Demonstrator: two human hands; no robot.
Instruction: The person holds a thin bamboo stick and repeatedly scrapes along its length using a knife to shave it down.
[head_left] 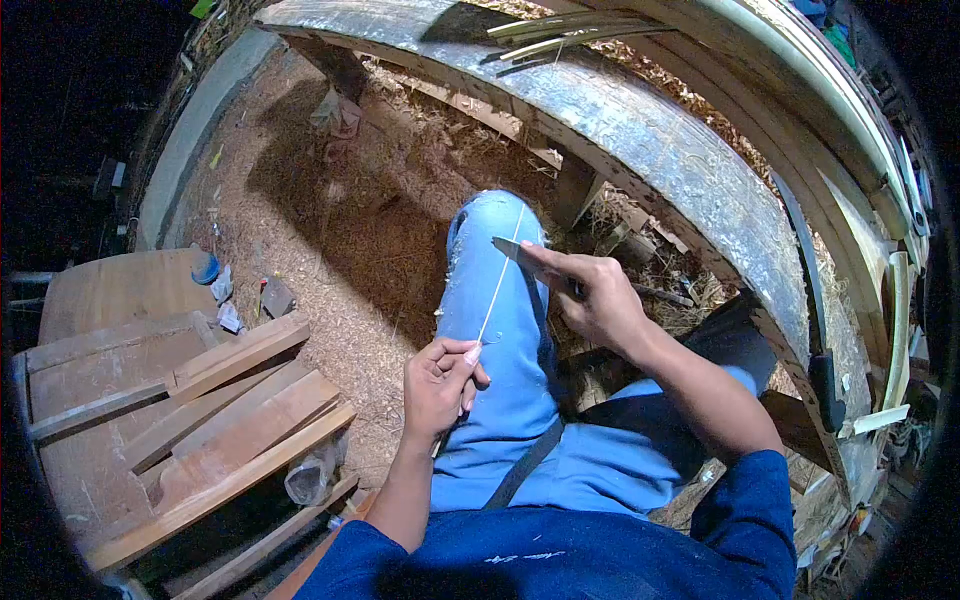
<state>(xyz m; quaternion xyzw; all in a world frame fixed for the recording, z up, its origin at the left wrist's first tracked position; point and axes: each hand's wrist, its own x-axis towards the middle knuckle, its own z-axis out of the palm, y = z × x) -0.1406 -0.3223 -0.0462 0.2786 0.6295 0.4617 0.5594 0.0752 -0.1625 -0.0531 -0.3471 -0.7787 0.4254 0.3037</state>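
Observation:
My left hand [437,388] pinches a thin pale strip [494,295] near its lower end, over the thigh of the blue trousers [492,400]. From there the strip runs up across the leg to the knee. My right hand [598,303] is closed round a knife, its handle mostly hidden by the fingers. The dark knife blade [512,250] points left and lies across the strip just below the knee. Small shavings cling to the trouser leg.
A long curved board [620,110] arches from the top to the right, with split strips [570,38] on it. Wooden planks [240,430] are stacked at the left, by a blue round object [205,268]. Shavings cover the floor [350,340].

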